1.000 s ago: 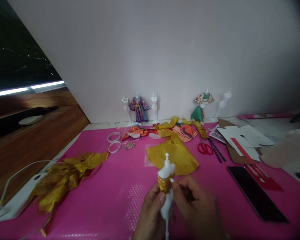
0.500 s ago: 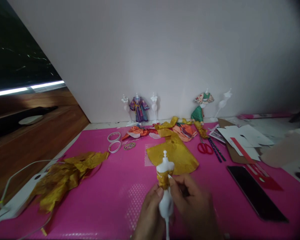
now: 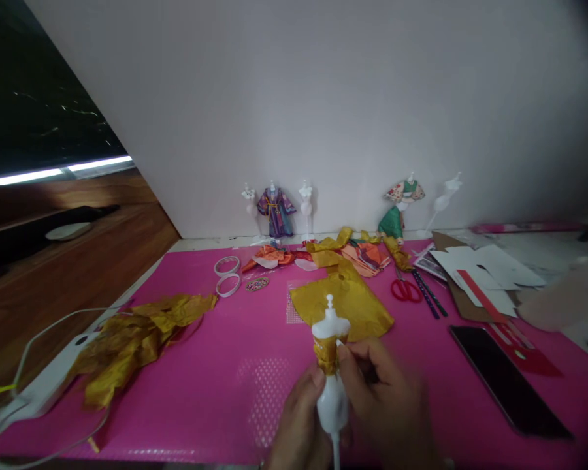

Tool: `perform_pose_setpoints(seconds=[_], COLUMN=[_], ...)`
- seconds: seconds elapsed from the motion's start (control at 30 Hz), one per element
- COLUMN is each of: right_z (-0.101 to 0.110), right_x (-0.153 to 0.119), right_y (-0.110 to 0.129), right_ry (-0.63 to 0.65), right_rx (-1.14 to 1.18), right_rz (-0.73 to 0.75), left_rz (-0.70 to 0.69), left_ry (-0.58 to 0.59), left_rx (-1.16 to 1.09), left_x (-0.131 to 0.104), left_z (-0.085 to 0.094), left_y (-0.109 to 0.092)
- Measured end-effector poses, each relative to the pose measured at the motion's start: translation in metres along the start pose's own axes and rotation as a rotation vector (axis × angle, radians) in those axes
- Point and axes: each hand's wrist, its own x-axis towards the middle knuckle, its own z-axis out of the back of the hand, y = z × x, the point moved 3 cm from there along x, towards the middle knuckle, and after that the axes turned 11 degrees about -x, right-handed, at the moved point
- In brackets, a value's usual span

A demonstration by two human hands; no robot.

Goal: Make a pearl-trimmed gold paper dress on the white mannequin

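A small white doll mannequin [image 3: 332, 403] stands upright in front of me, its stand running down out of the frame. Wrapped round its chest is a gold fabric top [image 3: 327, 356] with a row of tiny pale beads. My left hand [image 3: 298, 411] is closed around the mannequin's waist, thumb at the top's lower edge. The thumb and fingers of my right hand [image 3: 385, 391] are pinched against the right side of the top; whatever lies between them is too small to make out. Behind the mannequin lies a flat gold fabric piece [image 3: 357, 300].
Crumpled gold fabric [image 3: 137, 339] lies over a white power strip [image 3: 42, 398] on the left. Tape rolls [image 3: 227, 285], red scissors [image 3: 406, 290], a phone [image 3: 507, 382] and white papers [image 3: 490, 274] surround the pink mat [image 3: 200, 385]. Dressed mannequins [image 3: 277, 209] line the wall.
The whole view has shifted slightly. The mannequin has turned a little in my left hand, and my right hand stays pinched at the side of the gold top.
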Motion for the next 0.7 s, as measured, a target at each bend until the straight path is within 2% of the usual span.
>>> perform_pose_setpoints(seconds=[0.23, 0.4, 0.5, 0.6, 0.7], right_z=[0.002, 0.002, 0.004, 0.004, 0.001], right_x=[0.002, -0.002, -0.005, -0.006, -0.006], right_y=[0.005, 0.001, 0.003, 0.005, 0.004], right_ry=[-0.017, 0.094, 0.103, 0.129, 0.182], right_rx=[0.01, 0.111, 0.148, 0.127, 0.09], right_rz=[0.003, -0.134, -0.195, -0.166, -0.068], left_rz=[-0.043, -0.045, -0.005, 0.051, 0.078], left_ry=[-0.023, -0.092, -0.136, -0.182, -0.199], left_rx=[0.008, -0.017, -0.066, -0.11, -0.125], left_x=[-0.002, 0.002, 0.005, 0.004, 0.002], left_z=[-0.003, -0.003, -0.005, -0.009, -0.013], left_y=[-0.004, -0.01, -0.012, -0.011, -0.01])
